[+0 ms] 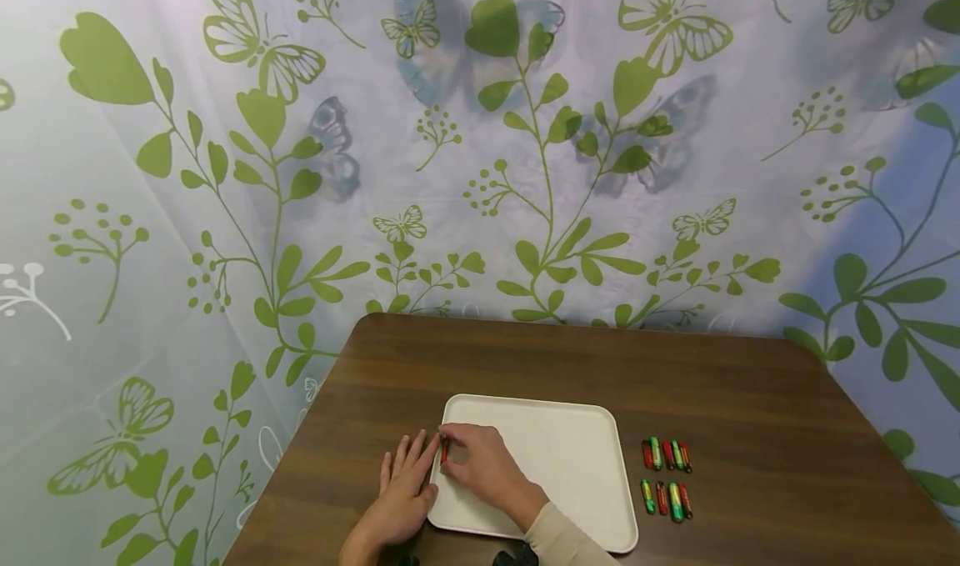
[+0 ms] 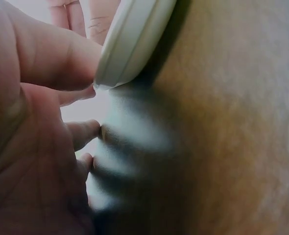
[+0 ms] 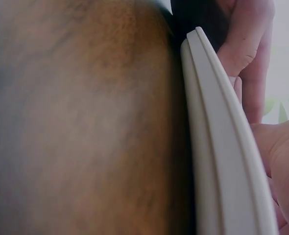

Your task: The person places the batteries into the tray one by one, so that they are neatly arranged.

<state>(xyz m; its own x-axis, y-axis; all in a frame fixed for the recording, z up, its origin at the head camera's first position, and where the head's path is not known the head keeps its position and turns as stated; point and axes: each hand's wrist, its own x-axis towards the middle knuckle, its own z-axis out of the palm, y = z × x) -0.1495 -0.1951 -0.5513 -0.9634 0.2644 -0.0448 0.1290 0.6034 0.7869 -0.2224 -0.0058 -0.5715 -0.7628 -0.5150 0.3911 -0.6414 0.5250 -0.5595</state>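
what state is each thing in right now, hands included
Tray, flat on the table
Red battery, held at the tray's left side
Right hand, pinching the red battery
Left hand, fingers outstretched at the tray's left rim
Upper battery row, five lying side by side
Lower battery row, four lying side by side

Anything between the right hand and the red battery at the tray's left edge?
Nothing visible: the right hand pinches the red battery. The left hand lies close beside it, at the tray's left rim, but not between them.
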